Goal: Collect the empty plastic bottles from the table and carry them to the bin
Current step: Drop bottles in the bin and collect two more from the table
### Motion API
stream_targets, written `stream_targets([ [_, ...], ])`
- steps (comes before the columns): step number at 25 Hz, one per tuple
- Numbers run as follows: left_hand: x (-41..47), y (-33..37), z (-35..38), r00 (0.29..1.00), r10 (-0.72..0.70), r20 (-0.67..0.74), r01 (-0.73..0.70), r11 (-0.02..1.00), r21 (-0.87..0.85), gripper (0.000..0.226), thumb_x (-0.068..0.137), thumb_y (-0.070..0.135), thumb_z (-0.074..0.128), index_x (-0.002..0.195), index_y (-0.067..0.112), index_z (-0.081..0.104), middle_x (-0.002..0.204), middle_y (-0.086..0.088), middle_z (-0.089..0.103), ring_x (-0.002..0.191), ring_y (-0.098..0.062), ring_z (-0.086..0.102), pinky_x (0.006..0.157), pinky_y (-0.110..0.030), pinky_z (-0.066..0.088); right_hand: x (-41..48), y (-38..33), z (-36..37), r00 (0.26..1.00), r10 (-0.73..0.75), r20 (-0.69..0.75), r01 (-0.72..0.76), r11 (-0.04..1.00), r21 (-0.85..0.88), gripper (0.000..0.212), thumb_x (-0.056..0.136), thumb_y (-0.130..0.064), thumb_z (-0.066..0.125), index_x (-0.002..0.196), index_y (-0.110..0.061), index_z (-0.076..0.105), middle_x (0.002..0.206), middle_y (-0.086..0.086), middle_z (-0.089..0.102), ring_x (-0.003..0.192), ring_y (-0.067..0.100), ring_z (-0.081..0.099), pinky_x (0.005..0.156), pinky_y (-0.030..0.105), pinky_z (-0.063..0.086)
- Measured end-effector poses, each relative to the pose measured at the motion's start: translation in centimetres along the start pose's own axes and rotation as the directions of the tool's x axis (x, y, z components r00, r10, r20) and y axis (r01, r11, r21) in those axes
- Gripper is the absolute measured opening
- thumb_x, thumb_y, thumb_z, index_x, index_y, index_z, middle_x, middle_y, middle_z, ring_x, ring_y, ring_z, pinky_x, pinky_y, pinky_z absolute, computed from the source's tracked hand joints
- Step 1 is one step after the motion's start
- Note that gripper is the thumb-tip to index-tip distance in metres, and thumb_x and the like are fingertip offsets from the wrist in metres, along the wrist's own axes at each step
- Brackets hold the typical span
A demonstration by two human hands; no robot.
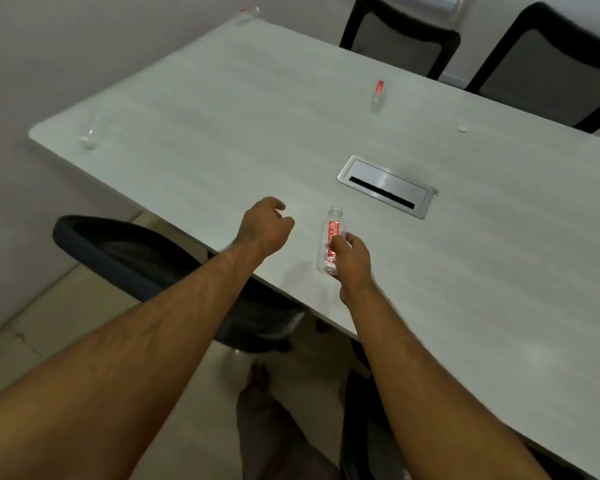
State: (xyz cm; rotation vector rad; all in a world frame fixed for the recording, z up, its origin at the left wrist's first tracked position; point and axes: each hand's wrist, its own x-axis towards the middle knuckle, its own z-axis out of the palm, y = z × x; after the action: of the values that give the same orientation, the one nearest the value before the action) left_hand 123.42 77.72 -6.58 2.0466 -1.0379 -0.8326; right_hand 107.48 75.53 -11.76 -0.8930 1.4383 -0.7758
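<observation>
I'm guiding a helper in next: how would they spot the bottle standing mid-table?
Start at the white table and its metal cable hatch. Beyond the hatch, toward the two far chairs, stands a clear bottle. It alone stands mid-table with a red label; the other loose bottles sit at the left edge and far corner.

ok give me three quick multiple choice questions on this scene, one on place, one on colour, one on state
1. Where is the silver metal cable hatch?
A. set in the white tabletop
B. on the floor
C. on a chair

2. What colour is the label of the clear plastic bottle in the right hand?
A. blue
B. red
C. green

3. What is the left hand doing?
A. holding a bottle
B. pressing the hatch
C. loosely curled, holding nothing

Answers: 1 A, the hatch sits flush in the table; 2 B, a red band shows beside the fingers; 3 C, its grip is empty above the table edge.
</observation>
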Motion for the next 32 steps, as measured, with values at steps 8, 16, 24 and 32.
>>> stream_targets([
  [8,15.1,-5.0,-0.5,0.990,0.037,0.139,-0.090,0.913,0.397,0.058,0.090,0.027,0.058,0.141,0.008,0.040,0.138,-0.020,0.045,0.121,-0.039,0.052,0.096,-0.040,0.044,8.9,-1.8,9.8,0.990,0.130,-0.063,-0.125,0.990,0.071,0.046,0.098,-0.025,0.056,0.142,-0.016,0.048,0.127,0.007,0.062,0.099,0.020,0.064,0.065,0.026,0.053],
  [16,21.3,-7.0,2.9,0.891,0.174,0.420,-0.433,0.606,0.667,0.034,0.099,0.021,0.048,0.131,0.010,0.049,0.131,-0.019,0.050,0.110,-0.033,0.058,0.088,-0.039,0.052,13.1,-1.4,12.7,0.962,0.234,-0.140,-0.223,0.971,0.089,0.047,0.095,-0.033,0.059,0.139,-0.017,0.052,0.128,0.010,0.065,0.100,0.024,0.067,0.071,0.033,0.056],
  [24,23.5,-7.1,-10.1,0.978,-0.094,0.188,0.133,0.970,-0.205,0.021,0.076,0.021,0.069,0.093,0.012,0.061,0.089,-0.009,0.066,0.081,-0.027,0.068,0.079,-0.041,0.059,7.6,-6.1,21.5,0.984,0.175,-0.015,-0.172,0.976,0.135,0.033,0.098,-0.026,0.050,0.128,-0.013,0.055,0.107,0.010,0.067,0.084,0.022,0.066,0.073,0.040,0.059],
  [32,24.5,-11.2,-32.1,0.983,-0.024,0.182,0.127,0.809,-0.574,0.010,0.092,0.017,0.063,0.098,0.017,0.071,0.104,-0.002,0.073,0.094,-0.017,0.070,0.079,-0.030,0.055,-1.6,-10.5,41.2,0.990,-0.091,0.112,0.109,0.981,-0.164,0.032,0.102,-0.032,0.048,0.134,-0.028,0.047,0.116,0.000,0.060,0.090,0.021,0.070,0.065,0.029,0.061],
])
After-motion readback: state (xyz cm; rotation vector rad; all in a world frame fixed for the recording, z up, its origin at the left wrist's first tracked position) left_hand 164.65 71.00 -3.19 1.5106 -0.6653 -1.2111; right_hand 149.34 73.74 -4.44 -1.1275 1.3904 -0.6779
